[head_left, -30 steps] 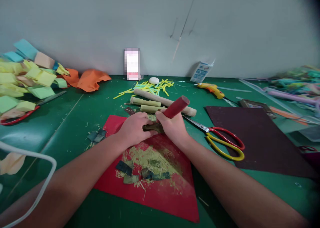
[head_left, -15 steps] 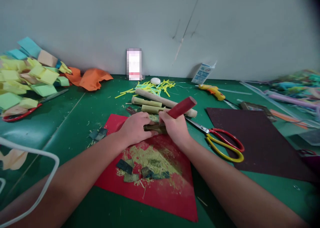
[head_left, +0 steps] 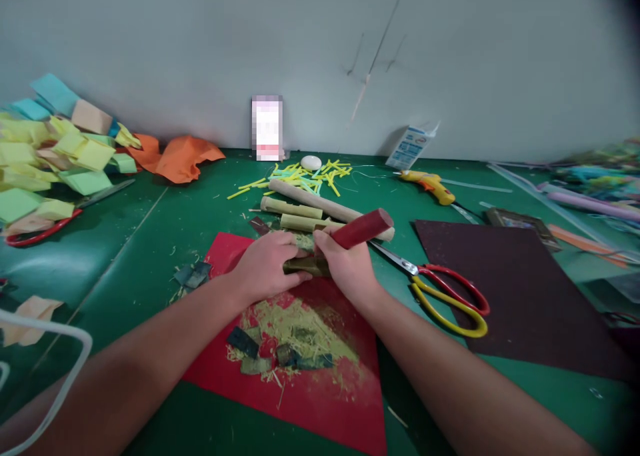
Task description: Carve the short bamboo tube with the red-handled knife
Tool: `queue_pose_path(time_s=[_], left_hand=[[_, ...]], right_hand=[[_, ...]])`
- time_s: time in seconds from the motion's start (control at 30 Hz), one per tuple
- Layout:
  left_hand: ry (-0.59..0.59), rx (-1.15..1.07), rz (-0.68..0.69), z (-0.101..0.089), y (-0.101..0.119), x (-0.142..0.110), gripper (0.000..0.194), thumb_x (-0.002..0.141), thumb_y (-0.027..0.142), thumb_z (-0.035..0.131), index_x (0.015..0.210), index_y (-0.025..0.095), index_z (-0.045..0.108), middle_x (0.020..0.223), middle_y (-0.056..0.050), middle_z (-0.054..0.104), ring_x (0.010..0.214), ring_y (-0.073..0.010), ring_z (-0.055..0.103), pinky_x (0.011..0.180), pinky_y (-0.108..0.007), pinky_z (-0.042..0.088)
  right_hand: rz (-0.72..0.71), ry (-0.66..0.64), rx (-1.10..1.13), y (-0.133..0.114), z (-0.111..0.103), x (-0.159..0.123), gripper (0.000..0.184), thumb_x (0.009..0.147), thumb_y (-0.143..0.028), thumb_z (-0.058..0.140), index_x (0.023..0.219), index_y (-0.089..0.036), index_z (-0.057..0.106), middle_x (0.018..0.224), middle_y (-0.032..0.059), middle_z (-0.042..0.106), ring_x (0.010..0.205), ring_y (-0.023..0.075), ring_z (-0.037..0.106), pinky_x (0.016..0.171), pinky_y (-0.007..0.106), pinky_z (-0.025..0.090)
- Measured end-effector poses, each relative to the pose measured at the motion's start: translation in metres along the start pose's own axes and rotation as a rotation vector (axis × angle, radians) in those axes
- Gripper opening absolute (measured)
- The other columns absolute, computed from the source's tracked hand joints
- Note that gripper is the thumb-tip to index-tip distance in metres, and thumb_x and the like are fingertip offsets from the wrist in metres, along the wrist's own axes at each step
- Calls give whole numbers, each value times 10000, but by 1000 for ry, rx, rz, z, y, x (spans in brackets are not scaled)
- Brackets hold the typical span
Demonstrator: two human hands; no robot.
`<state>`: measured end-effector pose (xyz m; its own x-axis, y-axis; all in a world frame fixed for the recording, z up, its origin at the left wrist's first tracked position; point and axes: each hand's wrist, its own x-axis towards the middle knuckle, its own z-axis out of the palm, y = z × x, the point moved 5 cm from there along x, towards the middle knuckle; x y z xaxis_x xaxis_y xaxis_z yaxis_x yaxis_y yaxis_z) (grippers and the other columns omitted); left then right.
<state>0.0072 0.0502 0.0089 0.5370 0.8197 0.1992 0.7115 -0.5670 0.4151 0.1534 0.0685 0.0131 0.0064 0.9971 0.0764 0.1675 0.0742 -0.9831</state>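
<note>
My left hand is closed around a short dark green-brown bamboo piece, held just above the far part of a red mat. In my right hand is a tool with a thick red handle, slanting up to the right. The tool's working end meets the bamboo but is mostly hidden by my fingers. On the mat nearer to me lies pale yellow-green dust with several dark bamboo chips. Just beyond my hands lie two short pale bamboo lengths and a longer wooden rod.
Scissors with red and yellow handles lie right of my right hand, partly over a dark brown board. Farther back are a yellow glue gun, yellow strips and a phone. Folded papers heap at left.
The red handle has tipped lower, and my right hand has shifted slightly down and left. My left hand keeps its hold on the bamboo. The view has shifted a little.
</note>
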Motion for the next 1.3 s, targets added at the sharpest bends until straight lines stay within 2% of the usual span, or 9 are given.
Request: queue_pose_path(time_s=[0.2,0.33,0.5,0.73,0.97,1.1,1.23,1.3], left_hand=[[30,3,27,-1,1,0,254,853,394,679,934,158,727,848,-66,615,838,-213,582,714,-334,467],[86,8,83,1,1,-2,247,854,385,673,864,141,706,816,-63,603,787,-203,564,668,-325,434],[138,2,128,0,3,-4,226,849,373,675,890,151,690,803,-56,609,747,-196,555,638,-317,411],[84,16,86,2,2,-5,234,848,383,669,876,152,683,845,-67,629,778,-205,572,659,-328,421],[117,42,117,4,0,-6,294,882,442,647,872,149,674,821,-68,640,784,-215,583,681,-344,436],[212,-59,98,-7,1,-11,347,882,493,638,969,161,691,866,-73,660,808,-212,595,700,-340,463],[379,-194,40,-25,-1,-19,272,974,344,510,1036,158,698,933,-81,689,872,-188,618,791,-334,485],[448,-271,-24,-29,-6,-22,295,1001,287,442,1019,162,710,938,-76,704,885,-176,628,819,-324,487]], right_hand=[[28,-19,8,-2,2,-3,285,742,-355,600,542,-226,444,537,-41,412,556,123,373,543,286,317],[18,-9,3,0,0,-4,275,746,-376,604,555,-223,477,547,-31,439,574,136,408,558,288,343],[-1,-12,-18,2,-2,-4,286,767,-386,594,550,-219,513,547,-22,470,562,135,414,558,289,372],[16,7,-31,4,-5,-5,308,801,-393,601,562,-215,524,573,-16,502,605,147,479,597,289,419],[-74,-84,-75,2,2,-10,285,828,-396,574,608,-219,536,570,-31,500,566,129,465,580,282,401],[-90,-69,-80,0,0,-10,290,834,-391,566,606,-220,515,576,-34,492,576,126,461,593,281,400],[-100,-102,-106,-1,1,-11,300,856,-404,551,620,-223,508,575,-38,471,561,122,438,566,279,370],[-105,-121,-130,-2,2,-13,310,860,-407,552,615,-222,506,573,-37,470,557,121,434,556,281,353]])
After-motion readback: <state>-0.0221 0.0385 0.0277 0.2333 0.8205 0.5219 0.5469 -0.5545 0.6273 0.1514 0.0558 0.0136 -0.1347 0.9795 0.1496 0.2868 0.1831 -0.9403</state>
